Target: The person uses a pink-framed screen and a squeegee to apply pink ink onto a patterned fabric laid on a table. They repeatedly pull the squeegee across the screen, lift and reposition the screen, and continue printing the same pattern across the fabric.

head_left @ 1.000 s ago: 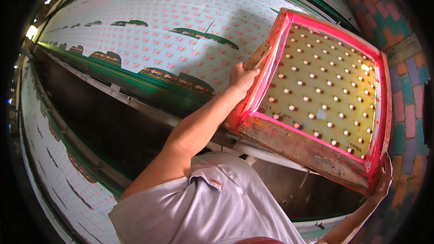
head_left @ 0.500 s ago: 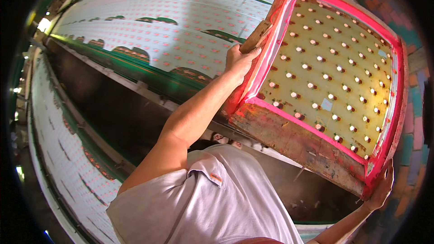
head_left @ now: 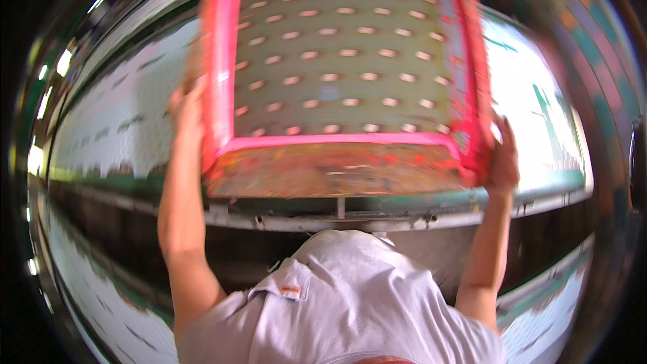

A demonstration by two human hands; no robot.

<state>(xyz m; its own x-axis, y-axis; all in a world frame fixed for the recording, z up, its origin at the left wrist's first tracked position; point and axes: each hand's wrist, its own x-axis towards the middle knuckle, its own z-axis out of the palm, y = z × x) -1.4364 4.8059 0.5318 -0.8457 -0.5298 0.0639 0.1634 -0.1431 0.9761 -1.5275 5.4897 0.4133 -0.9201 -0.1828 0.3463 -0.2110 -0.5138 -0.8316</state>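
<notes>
A large screen frame (head_left: 337,165) with a paint-stained wooden bar and pink-red borders is held up in front of me, motion-blurred. Inside it is an olive-yellow panel (head_left: 347,74) dotted with rows of small pale spots. My left hand (head_left: 189,104) grips the frame's left side, fingers wrapped on a wooden edge. My right hand (head_left: 502,155) holds the right side near the lower corner, fingers closed against it. Beneath and behind the frame lies a long table covered in pale printed sheeting (head_left: 121,108).
A metal rail (head_left: 263,219) runs along the table's near edge, above a dark gap (head_left: 242,249). Another pale-covered surface (head_left: 101,276) is behind me at lower left and right. Multicoloured bricks (head_left: 586,47) line the far right. My grey shirt fills the bottom middle.
My view and body have turned: the frame has swung from the right, tilted, to the middle and upward, now squarely in front of me, with both hands still on it.
</notes>
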